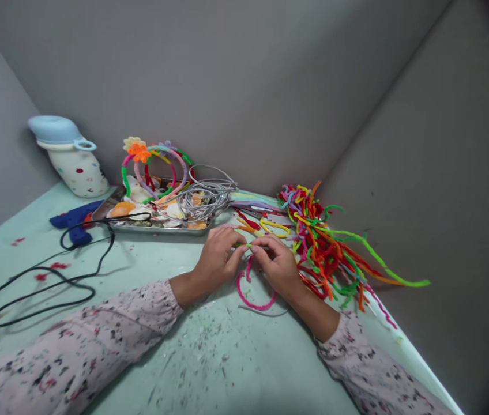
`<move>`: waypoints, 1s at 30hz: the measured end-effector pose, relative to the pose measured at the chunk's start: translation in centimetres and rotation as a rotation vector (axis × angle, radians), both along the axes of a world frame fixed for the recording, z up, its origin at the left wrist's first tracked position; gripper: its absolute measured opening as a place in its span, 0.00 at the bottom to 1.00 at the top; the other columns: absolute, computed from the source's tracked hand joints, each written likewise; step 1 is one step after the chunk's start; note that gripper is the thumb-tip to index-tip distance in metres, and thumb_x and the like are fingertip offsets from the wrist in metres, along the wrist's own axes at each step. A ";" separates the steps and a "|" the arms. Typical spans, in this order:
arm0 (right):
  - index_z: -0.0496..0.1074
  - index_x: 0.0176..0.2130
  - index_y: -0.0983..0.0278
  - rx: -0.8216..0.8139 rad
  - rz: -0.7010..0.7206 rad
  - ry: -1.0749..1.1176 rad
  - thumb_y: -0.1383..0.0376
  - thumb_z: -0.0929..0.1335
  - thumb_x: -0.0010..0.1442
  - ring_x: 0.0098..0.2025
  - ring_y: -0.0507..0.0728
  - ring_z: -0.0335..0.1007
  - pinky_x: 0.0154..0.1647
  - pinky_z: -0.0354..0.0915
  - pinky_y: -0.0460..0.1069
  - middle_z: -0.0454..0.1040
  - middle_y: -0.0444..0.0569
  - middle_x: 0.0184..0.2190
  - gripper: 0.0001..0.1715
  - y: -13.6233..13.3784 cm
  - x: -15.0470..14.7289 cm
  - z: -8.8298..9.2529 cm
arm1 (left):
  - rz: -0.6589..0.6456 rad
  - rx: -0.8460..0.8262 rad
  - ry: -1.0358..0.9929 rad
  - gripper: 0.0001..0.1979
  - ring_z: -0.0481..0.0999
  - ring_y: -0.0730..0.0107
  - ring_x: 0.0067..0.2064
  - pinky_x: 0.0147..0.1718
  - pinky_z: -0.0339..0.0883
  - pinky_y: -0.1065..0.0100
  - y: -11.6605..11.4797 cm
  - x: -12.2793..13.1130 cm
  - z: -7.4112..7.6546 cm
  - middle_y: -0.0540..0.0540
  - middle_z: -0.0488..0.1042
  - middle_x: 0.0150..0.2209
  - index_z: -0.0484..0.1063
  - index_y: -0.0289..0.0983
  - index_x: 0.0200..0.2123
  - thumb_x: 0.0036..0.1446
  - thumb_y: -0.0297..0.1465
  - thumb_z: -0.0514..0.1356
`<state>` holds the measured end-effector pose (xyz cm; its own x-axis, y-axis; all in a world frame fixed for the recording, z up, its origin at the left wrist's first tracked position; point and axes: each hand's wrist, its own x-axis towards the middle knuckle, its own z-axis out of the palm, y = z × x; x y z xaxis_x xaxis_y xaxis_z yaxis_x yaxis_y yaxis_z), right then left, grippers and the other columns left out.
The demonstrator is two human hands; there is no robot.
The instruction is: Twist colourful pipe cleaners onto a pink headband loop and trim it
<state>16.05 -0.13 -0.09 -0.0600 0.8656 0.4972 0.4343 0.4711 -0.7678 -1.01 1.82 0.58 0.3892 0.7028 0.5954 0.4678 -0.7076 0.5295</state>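
Note:
My left hand and my right hand meet over the pale green table, fingers pinched together on a pipe cleaner. Its pink part curves down in a loop below my hands, and a short green bit shows between my fingertips. A heap of loose pipe cleaners in red, green, orange and yellow lies just right of my right hand, against the grey wall.
A metal tray behind my hands holds wrapped headbands, grey wire hoops and small decorations. A blue glue gun with a black cord lies at left. A spotted white jug stands in the corner.

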 end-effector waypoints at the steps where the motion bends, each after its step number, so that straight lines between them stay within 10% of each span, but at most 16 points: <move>1: 0.73 0.35 0.61 -0.001 -0.004 -0.005 0.63 0.67 0.61 0.36 0.55 0.69 0.36 0.65 0.49 0.70 0.46 0.32 0.05 0.0 0.0 0.0 | 0.002 0.001 0.004 0.05 0.69 0.63 0.43 0.49 0.58 0.59 0.0 0.0 0.0 0.47 0.73 0.35 0.69 0.38 0.35 0.62 0.31 0.55; 30: 0.71 0.34 0.62 0.047 -0.022 -0.036 0.63 0.66 0.61 0.35 0.54 0.67 0.36 0.63 0.48 0.69 0.45 0.32 0.06 0.1 -0.1 -0.1 | 0.008 0.069 0.003 0.04 0.69 0.65 0.41 0.46 0.57 0.61 -0.2 0.2 0.1 0.48 0.72 0.36 0.69 0.37 0.36 0.62 0.29 0.55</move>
<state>15.93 -0.03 -0.23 -0.0599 0.8424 0.5355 0.4714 0.4967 -0.7287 -0.86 1.57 0.73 0.3854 0.6634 0.6414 0.4749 -0.7386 0.4785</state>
